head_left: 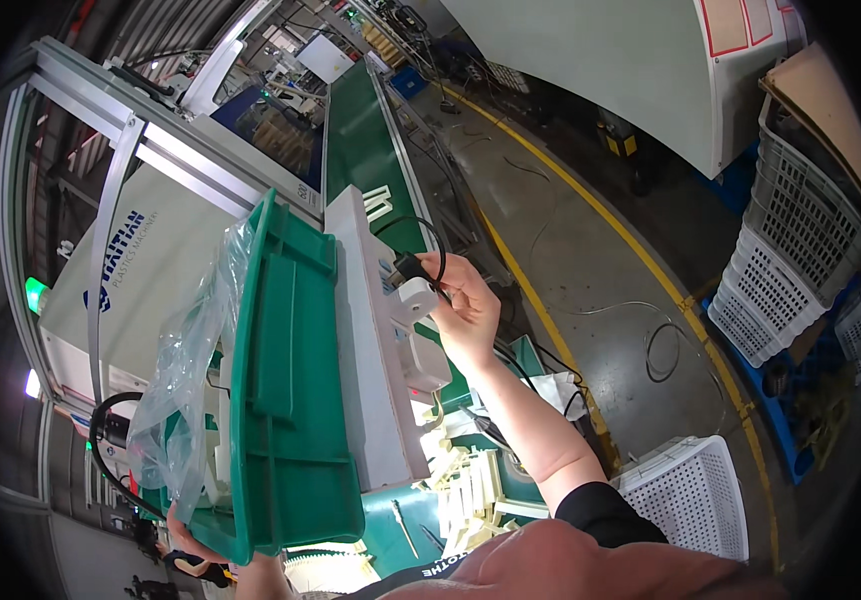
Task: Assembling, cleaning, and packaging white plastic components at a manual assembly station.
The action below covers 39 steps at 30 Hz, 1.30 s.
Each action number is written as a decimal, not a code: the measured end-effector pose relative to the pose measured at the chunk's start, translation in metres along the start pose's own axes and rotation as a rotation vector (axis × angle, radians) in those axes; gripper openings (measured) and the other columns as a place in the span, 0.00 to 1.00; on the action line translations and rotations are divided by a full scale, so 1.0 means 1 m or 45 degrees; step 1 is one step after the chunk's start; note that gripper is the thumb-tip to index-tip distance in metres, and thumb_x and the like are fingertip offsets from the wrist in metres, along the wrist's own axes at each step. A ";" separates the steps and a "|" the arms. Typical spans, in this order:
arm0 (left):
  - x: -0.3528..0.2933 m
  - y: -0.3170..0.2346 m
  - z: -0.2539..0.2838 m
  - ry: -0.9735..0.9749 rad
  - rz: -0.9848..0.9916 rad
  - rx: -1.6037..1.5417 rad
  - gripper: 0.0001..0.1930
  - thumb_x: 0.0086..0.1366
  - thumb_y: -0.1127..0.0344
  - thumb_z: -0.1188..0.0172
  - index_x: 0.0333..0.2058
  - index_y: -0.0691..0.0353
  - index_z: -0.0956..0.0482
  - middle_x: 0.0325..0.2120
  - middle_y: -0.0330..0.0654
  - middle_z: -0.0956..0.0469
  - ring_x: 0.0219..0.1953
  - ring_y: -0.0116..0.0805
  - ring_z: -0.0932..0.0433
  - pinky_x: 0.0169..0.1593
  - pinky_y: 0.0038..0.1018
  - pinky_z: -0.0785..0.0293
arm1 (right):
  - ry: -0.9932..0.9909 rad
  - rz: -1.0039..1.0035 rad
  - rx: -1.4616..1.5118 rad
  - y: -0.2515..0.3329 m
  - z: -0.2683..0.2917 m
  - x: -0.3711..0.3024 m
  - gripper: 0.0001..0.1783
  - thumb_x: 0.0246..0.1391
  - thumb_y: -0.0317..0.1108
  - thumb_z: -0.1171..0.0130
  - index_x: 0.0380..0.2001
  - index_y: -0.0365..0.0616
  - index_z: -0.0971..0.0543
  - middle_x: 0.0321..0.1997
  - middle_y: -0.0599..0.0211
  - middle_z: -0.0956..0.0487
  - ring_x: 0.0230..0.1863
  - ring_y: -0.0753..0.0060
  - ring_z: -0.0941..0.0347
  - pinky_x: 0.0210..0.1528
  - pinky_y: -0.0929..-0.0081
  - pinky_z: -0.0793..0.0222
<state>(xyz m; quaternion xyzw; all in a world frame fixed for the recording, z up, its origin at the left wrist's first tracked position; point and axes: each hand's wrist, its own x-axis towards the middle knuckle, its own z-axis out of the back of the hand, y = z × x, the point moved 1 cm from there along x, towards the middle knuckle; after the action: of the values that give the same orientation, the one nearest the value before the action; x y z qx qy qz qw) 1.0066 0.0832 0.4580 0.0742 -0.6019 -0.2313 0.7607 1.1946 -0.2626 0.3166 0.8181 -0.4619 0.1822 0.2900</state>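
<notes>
Near the centre of the frame, my right hand [466, 306] pinches a black plastic plug [408, 267] beside a white rounded plastic fitting [411, 301]. At the lower left, my left hand [193, 538] touches the lower end of a green ribbed plastic bin [290, 350]; its fingers are mostly hidden, so I cannot tell whether they grip.

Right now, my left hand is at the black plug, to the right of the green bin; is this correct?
Not quite: the head view shows your right hand at the black plug, right of the green bin. Your left hand is at the bin's near end.
</notes>
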 end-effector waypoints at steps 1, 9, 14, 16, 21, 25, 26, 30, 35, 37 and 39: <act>-0.006 0.008 0.000 0.008 -0.026 0.061 0.62 0.43 0.44 0.26 0.68 0.51 0.62 0.63 0.51 0.49 0.63 0.51 0.43 0.62 0.47 0.39 | 0.015 -0.013 -0.046 0.004 0.001 0.003 0.18 0.49 0.13 0.43 0.45 0.35 0.23 0.52 0.58 0.25 0.53 0.72 0.28 0.56 0.75 0.33; 0.055 -0.042 -0.002 0.682 0.155 -0.086 0.39 0.48 0.42 0.32 0.53 0.61 0.31 0.48 0.50 0.28 0.47 0.46 0.26 0.44 0.43 0.29 | 0.144 -0.139 -0.145 -0.001 -0.004 -0.005 0.21 0.49 0.18 0.43 0.50 0.33 0.23 0.55 0.56 0.24 0.53 0.69 0.27 0.56 0.72 0.32; 0.078 -0.072 -0.032 -0.304 -0.326 -0.282 0.34 0.47 0.38 0.33 0.42 0.59 0.27 0.44 0.47 0.25 0.42 0.43 0.26 0.44 0.39 0.39 | 0.126 -0.130 -0.798 0.017 0.012 0.006 0.19 0.58 0.41 0.48 0.40 0.36 0.21 0.34 0.59 0.19 0.33 0.68 0.22 0.34 0.72 0.26; 0.068 -0.071 -0.035 -0.245 -0.254 -0.276 0.29 0.55 0.42 0.40 0.47 0.58 0.25 0.47 0.45 0.24 0.44 0.41 0.26 0.48 0.37 0.38 | 0.228 -0.211 -0.739 -0.007 -0.002 -0.010 0.19 0.58 0.41 0.48 0.40 0.35 0.21 0.34 0.59 0.19 0.34 0.68 0.22 0.35 0.72 0.26; 0.074 -0.072 -0.017 -0.249 -0.260 -0.198 0.24 0.61 0.45 0.46 0.48 0.56 0.25 0.47 0.45 0.23 0.44 0.40 0.25 0.47 0.36 0.37 | 0.290 -0.215 -0.688 -0.004 -0.029 -0.010 0.18 0.58 0.40 0.48 0.42 0.35 0.21 0.36 0.59 0.19 0.35 0.68 0.23 0.36 0.72 0.26; 0.074 -0.075 -0.020 -0.278 -0.255 -0.228 0.20 0.66 0.48 0.51 0.47 0.54 0.23 0.48 0.44 0.23 0.44 0.39 0.25 0.48 0.35 0.36 | 0.316 -0.241 -0.729 0.000 -0.024 -0.006 0.18 0.58 0.38 0.48 0.43 0.35 0.22 0.38 0.58 0.19 0.37 0.68 0.23 0.38 0.72 0.26; 0.076 -0.074 -0.018 -0.258 -0.250 -0.235 0.20 0.66 0.48 0.52 0.48 0.52 0.23 0.49 0.43 0.23 0.47 0.39 0.25 0.49 0.34 0.37 | 0.320 -0.251 -0.742 0.002 -0.022 -0.006 0.18 0.58 0.38 0.48 0.43 0.35 0.22 0.38 0.58 0.19 0.37 0.68 0.23 0.38 0.72 0.26; 0.069 -0.074 -0.016 -0.142 -0.223 -0.314 0.18 0.66 0.50 0.51 0.48 0.50 0.23 0.51 0.43 0.25 0.51 0.40 0.27 0.58 0.40 0.43 | 0.301 -0.258 -0.789 0.008 -0.015 0.001 0.17 0.58 0.37 0.48 0.44 0.35 0.22 0.39 0.58 0.19 0.39 0.68 0.23 0.40 0.72 0.27; 0.038 -0.086 0.007 -0.288 -0.270 -0.575 0.13 0.63 0.58 0.42 0.47 0.45 0.21 0.52 0.37 0.25 0.52 0.35 0.28 0.61 0.48 0.45 | 0.256 -0.258 -0.863 0.023 0.003 0.009 0.17 0.58 0.35 0.49 0.45 0.35 0.23 0.41 0.58 0.20 0.41 0.68 0.23 0.41 0.73 0.27; 0.011 -0.091 0.036 -0.150 -0.360 -0.882 0.13 0.62 0.61 0.39 0.46 0.45 0.21 0.50 0.33 0.24 0.49 0.31 0.27 0.56 0.43 0.37 | 0.232 -0.253 -0.881 0.031 0.010 0.015 0.17 0.59 0.35 0.49 0.46 0.35 0.23 0.42 0.58 0.20 0.41 0.68 0.23 0.42 0.73 0.27; -0.024 -0.096 0.048 0.114 -0.370 -1.237 0.12 0.66 0.67 0.45 0.46 0.47 0.21 0.47 0.34 0.23 0.45 0.30 0.26 0.51 0.33 0.30 | 0.203 -0.248 -0.925 0.040 0.024 0.021 0.17 0.59 0.34 0.49 0.47 0.35 0.23 0.43 0.58 0.20 0.42 0.68 0.23 0.43 0.73 0.27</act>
<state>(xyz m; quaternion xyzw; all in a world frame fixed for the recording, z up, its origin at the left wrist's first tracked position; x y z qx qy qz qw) 0.9312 0.0169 0.4115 -0.1953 -0.3751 -0.5844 0.6925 1.1710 -0.3082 0.3220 0.6854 -0.3927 0.0412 0.6119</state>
